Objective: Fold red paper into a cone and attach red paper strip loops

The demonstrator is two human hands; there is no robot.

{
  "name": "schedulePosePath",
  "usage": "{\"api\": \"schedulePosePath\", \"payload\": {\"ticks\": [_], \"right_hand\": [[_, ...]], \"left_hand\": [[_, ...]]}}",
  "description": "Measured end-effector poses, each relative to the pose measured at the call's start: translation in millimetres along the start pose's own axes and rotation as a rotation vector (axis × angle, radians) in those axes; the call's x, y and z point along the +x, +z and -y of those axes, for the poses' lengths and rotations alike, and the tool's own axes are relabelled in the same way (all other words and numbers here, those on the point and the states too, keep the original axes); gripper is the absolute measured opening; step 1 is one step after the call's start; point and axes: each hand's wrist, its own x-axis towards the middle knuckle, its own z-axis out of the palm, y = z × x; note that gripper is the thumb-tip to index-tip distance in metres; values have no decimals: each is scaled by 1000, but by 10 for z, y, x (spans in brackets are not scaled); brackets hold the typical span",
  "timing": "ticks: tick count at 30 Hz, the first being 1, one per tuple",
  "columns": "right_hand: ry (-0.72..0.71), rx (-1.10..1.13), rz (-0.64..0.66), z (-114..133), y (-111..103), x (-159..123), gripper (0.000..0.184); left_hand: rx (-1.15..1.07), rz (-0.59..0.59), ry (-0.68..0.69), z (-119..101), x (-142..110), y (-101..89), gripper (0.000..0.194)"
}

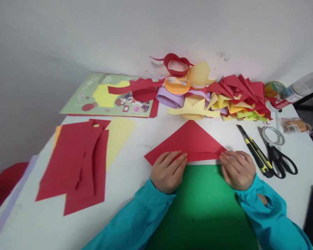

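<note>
A sheet of red paper (pixel 191 140) lies in front of me, its peak pointing away toward the wall and a narrow strip folded up along its near edge. My left hand (pixel 169 172) is closed on the left part of that folded edge, fingertips pressed on the strip. At the right end of the strip, my right hand (pixel 238 170) grips the edge between thumb and fingers. Under my wrists and forearms is a green mat (pixel 206 201), just short of the paper's near edge.
Left are red paper sheets (pixel 67 156) and a pale green illustrated pad (pixel 80 93). Paper crowns (pixel 194 107) and a pile of folded paper (pixel 240 97) line the wall. Right lie a utility knife (pixel 258 152), scissors (pixel 279 159), a tape roll (pixel 281 139) and a bottle (pixel 289 95).
</note>
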Motion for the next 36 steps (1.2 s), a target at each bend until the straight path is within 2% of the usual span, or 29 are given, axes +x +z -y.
{"api": "schedulePosePath", "payload": {"ticks": [5,11,16,19,22,27,32,36], "right_hand": [[31,-18,-4,-116,-9,-37,23],[21,-25,5,-142,-34,-17,18],[79,-14,-51,-191,-43,-39,18],[93,55,-30,-128,-27,-17,25],[15,161,46,17,26,37,27],[-84,258,78,179,138,81,15],[-20,224,52,184,131,25,9],[59,222,107,221,89,-6,10]], "left_hand": [[0,6,7,25,-4,3,21],[14,6,22,19,14,0,19],[30,8,0,35,-2,12,19],[5,35,25,5,-8,30,16],[-44,68,46,-67,-3,48,14],[-92,126,22,-202,24,68,13],[-19,186,-46,-253,15,67,8],[-21,191,-72,-262,-12,49,9]]}}
